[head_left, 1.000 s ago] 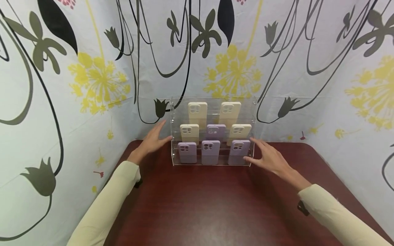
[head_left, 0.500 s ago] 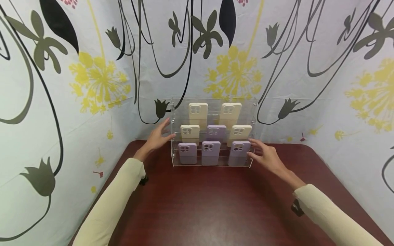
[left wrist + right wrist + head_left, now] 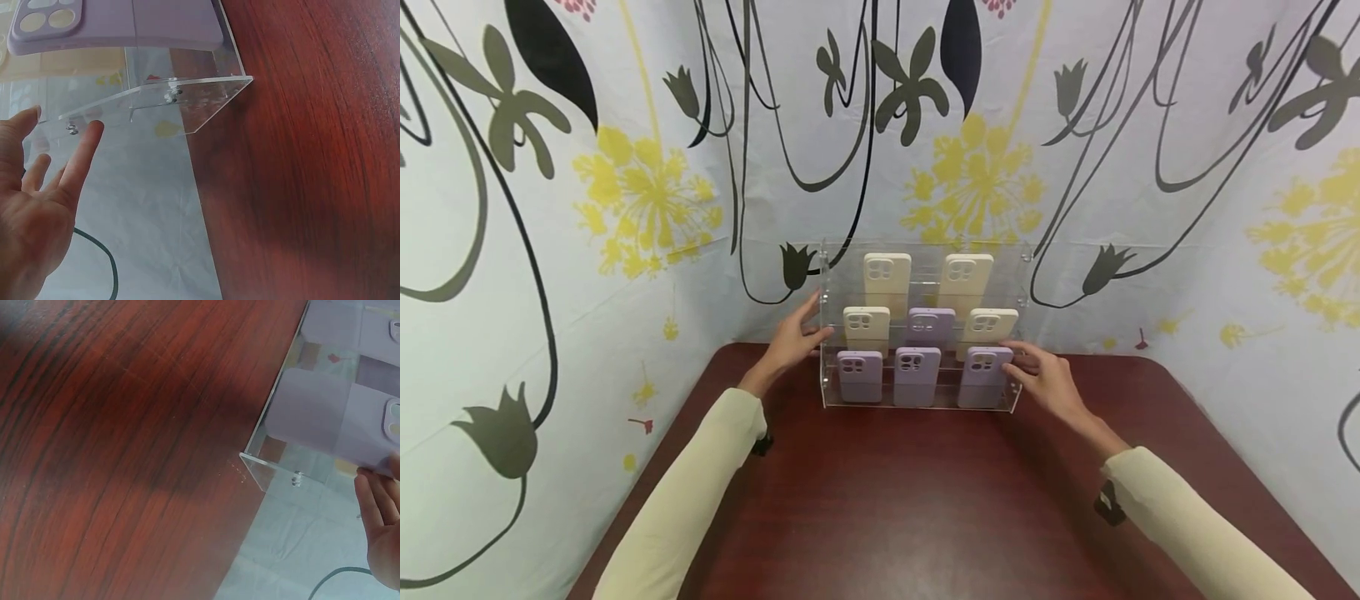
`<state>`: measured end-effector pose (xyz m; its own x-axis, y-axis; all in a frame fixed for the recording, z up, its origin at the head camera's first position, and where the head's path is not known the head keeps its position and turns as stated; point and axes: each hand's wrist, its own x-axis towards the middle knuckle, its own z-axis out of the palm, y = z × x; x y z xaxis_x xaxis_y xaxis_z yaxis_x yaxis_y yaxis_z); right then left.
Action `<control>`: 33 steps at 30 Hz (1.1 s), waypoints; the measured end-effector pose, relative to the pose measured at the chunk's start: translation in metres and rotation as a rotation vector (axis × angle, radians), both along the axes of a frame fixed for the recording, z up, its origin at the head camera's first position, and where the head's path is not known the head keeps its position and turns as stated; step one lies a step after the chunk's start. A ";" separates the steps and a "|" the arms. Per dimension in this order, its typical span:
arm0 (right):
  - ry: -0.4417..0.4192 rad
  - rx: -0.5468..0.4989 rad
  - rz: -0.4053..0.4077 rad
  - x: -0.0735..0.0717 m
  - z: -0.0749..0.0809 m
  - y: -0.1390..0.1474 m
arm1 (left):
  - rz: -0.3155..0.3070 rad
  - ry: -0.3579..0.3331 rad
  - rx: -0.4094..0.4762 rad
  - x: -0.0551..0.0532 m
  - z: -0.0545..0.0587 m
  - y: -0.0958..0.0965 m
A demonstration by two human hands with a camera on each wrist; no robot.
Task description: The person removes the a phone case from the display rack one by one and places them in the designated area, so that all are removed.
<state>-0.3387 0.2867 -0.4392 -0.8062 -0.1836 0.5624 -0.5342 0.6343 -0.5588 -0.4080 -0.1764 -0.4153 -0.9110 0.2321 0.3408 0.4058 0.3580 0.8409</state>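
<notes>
A clear acrylic tiered stand at the back of the table holds several phone cases. Lavender cases fill the bottom tier. Cream cases stand on top, and both colours share the middle tier. My left hand is at the stand's left side panel, fingers extended and thumb by the front edge. On the other side, my right hand has its fingertips at the right edge of the front-right lavender case, beside the right panel. Part of the right hand is cut off in its wrist view.
The dark red-brown wooden table stretches in front of the stand. A white fabric backdrop with grey, black and yellow plant prints hangs close behind and along both sides.
My left hand has moved right and in to the stand's left panel. The right hand has drawn nearer the right panel, its thumb rising. The stand and cases keep their places.
</notes>
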 end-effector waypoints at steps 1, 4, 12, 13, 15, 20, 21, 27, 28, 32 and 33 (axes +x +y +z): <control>-0.006 -0.005 0.006 -0.001 0.000 -0.001 | 0.004 0.000 0.003 0.000 -0.001 0.000; -0.017 -0.007 0.011 -0.001 0.000 -0.001 | 0.009 -0.003 0.007 0.000 -0.002 0.000; 0.002 0.008 0.014 0.002 0.013 0.002 | 0.011 -0.029 0.026 0.000 0.000 0.001; 0.011 0.010 0.014 0.003 0.014 0.002 | 0.006 -0.034 0.030 0.000 0.000 0.002; 0.025 0.012 0.019 0.004 0.018 0.003 | 0.004 -0.044 0.040 0.000 0.001 0.002; 0.048 0.029 0.012 0.008 0.025 0.003 | 0.018 -0.060 0.045 0.001 0.001 0.004; 0.052 0.027 0.008 0.008 0.027 0.004 | 0.017 -0.064 0.044 0.001 0.000 0.005; 0.106 0.029 -0.015 0.009 0.042 0.005 | 0.009 -0.080 0.057 0.000 0.001 0.007; 0.109 0.022 -0.012 0.008 0.045 0.004 | 0.008 -0.078 0.061 -0.001 0.001 0.007; 0.095 -0.020 0.013 0.006 0.053 0.001 | 0.013 -0.077 0.063 -0.001 0.000 0.003; 0.082 -0.038 0.026 0.006 0.054 0.000 | 0.016 -0.078 0.060 0.000 0.000 0.002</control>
<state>-0.3323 0.2872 -0.3847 -0.7523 -0.1808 0.6335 -0.5953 0.5986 -0.5360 -0.4081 -0.1740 -0.4153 -0.9390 0.1981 0.2812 0.3323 0.3117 0.8902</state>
